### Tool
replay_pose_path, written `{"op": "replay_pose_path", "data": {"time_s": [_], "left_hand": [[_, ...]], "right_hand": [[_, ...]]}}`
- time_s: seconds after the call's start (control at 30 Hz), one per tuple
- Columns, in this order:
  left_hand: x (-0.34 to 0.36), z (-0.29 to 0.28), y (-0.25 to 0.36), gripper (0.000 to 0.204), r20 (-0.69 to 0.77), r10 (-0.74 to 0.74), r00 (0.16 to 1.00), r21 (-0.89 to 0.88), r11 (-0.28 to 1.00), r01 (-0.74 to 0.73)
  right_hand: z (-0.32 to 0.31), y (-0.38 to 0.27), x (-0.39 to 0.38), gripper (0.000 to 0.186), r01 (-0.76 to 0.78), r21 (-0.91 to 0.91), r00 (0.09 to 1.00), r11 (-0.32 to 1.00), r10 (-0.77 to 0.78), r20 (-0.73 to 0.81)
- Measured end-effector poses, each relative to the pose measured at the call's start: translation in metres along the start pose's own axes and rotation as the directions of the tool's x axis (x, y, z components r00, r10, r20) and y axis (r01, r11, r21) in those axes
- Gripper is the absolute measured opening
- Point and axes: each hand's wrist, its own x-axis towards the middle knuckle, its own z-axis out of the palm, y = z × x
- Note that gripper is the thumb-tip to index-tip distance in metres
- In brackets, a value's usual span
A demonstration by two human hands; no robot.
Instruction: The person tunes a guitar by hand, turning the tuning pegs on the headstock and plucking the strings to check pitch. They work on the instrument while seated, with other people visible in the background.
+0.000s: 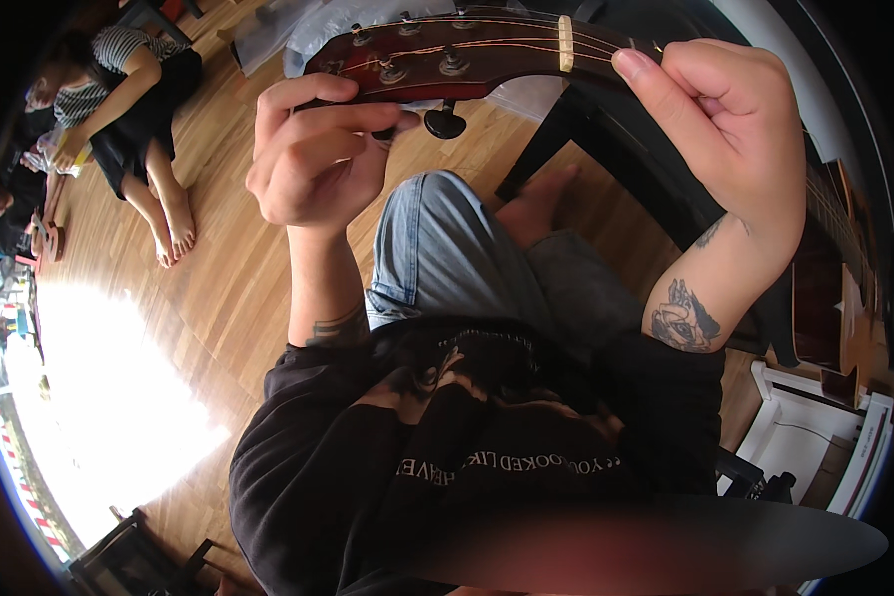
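Note:
A dark red guitar headstock (502, 72) lies across the top, with posts that wind the strings and a pale nut (565, 43). My left hand (318, 159) is at its left end, fingers closed round a black tuning peg that they mostly hide. Another black tuning peg (445, 121) sticks out from the near edge, untouched. On the right, my right hand (735, 119) has its fingers curled and its thumb tip pressed to a guitar string just past the nut. Several strings run over the nut; the guitar's body is out of sight.
At the upper left a person (129, 89) in a striped top sits on the wooden floor (238, 199). Clear plastic (313, 25) lies behind the headstock. A black frame (541, 139) stands below the neck. To the right are another guitar (819, 318) and a white frame (795, 427).

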Motion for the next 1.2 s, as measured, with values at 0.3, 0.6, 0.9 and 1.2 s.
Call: {"op": "replay_pose_path", "data": {"time_s": [0.3,0.6,0.9,1.2], "left_hand": [[0.001,0.000,0.006,0.048,-0.028,0.017,0.999,-0.048,0.999,-0.018],[-0.006,0.012,0.020,0.028,-0.046,-0.214,0.976,0.102,0.971,0.217],[-0.015,0.002,-0.002,0.033,0.037,0.032,0.999,0.102,0.994,-0.036],[-0.020,0.051,0.010,0.015,-0.331,-0.035,0.943,-0.068,0.998,0.013]], "right_hand": [[-0.002,-0.001,-0.003,0.048,-0.041,0.005,0.999,0.999,0.041,0.004],[-0.003,-0.001,-0.001,0.046,-0.001,0.019,1.000,1.000,0.001,0.021],[-0.003,0.005,-0.001,0.047,0.037,-0.013,0.999,0.999,-0.036,0.026],[-0.001,0.006,-0.003,0.048,0.038,0.000,0.999,0.999,-0.038,0.033]]}}
